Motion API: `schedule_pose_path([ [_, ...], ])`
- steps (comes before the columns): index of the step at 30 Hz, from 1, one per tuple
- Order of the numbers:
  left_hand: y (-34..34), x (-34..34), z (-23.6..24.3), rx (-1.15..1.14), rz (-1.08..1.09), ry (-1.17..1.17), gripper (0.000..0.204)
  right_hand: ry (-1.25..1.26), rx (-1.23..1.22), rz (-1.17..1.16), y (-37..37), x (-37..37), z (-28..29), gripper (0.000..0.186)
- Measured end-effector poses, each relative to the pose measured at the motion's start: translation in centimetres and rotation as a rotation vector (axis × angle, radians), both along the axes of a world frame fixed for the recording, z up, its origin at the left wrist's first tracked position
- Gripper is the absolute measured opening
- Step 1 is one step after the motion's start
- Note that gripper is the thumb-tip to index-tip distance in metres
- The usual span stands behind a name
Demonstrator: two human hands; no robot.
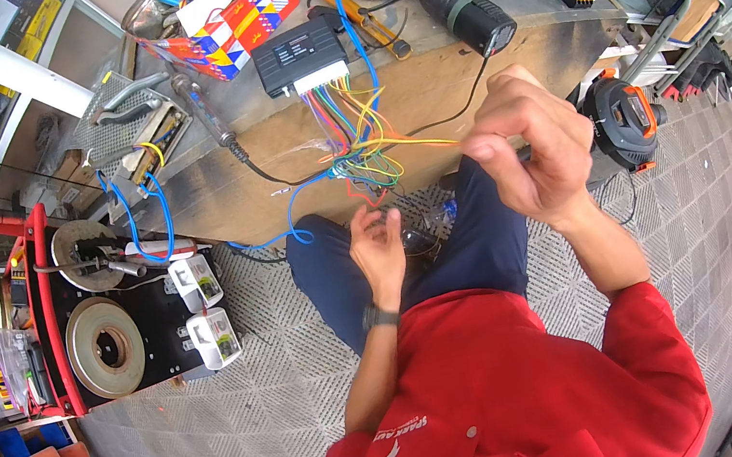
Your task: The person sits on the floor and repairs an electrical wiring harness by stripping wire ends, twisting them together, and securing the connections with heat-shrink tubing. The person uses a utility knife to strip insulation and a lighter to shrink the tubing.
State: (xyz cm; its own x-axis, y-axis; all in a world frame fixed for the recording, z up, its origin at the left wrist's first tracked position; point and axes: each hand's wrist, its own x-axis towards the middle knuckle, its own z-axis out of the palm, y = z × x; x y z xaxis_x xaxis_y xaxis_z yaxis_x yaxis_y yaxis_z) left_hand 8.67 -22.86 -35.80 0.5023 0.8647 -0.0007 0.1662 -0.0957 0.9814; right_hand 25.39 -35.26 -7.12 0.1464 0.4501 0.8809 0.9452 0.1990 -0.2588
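Wires [346, 113], many-coloured and tangled, leave a black box [297, 57], upper centre; right hand [535, 140] pinches a yellow strand [421, 141]; left hand's [378, 251] grip unclear.

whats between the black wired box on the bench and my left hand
The head view shows a white connector on the black box, then a bundle of coloured wires hanging down toward the left hand.

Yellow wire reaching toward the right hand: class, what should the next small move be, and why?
Probably raise the left hand to steady the tangled wires: the yellow wire runs nearly straight from them to the right hand, and the left hand is just below the tangle.
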Motion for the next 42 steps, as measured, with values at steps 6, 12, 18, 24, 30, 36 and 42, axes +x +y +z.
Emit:
schedule_pose_path([
  [6,2.9,1.3,-2.1,-0.152,-0.085,-0.018,0.03,0.415,0.031,0.035,-1.6,-1.7,0.3,0.013],
  [12,2.1,-6.2,6.0,-0.383,-0.165,-0.35,0.012,1.138,-0.152,0.375,-2.1,-4.6,-6.6,0.031],
  [18,2.0,-7.7,13.0,-0.464,-0.183,-0.47,0.009,0.838,-0.283,0.113,-1.1,-10.6,-14.0,0.043],
  [24,1.6,-7.5,14.3,-0.415,-0.219,-0.497,0.01,0.743,-0.302,0.174,0.4,-10.8,-15.9,0.052],
  [30,1.8,-7.8,13.6,-0.326,-0.147,-0.403,0.012,0.878,-0.318,0.247,1.0,-10.5,-17.1,0.034],
  [36,1.5,-7.9,12.8,-0.418,-0.1,-0.433,0.012,0.823,-0.313,0.262,1.4,-10.6,-18.2,0.033],
  [42,1.3,-7.8,13.0,-0.408,-0.014,-0.402,0.024,0.777,-0.325,0.231,1.4,-11.2,-18.2,0.031],
])
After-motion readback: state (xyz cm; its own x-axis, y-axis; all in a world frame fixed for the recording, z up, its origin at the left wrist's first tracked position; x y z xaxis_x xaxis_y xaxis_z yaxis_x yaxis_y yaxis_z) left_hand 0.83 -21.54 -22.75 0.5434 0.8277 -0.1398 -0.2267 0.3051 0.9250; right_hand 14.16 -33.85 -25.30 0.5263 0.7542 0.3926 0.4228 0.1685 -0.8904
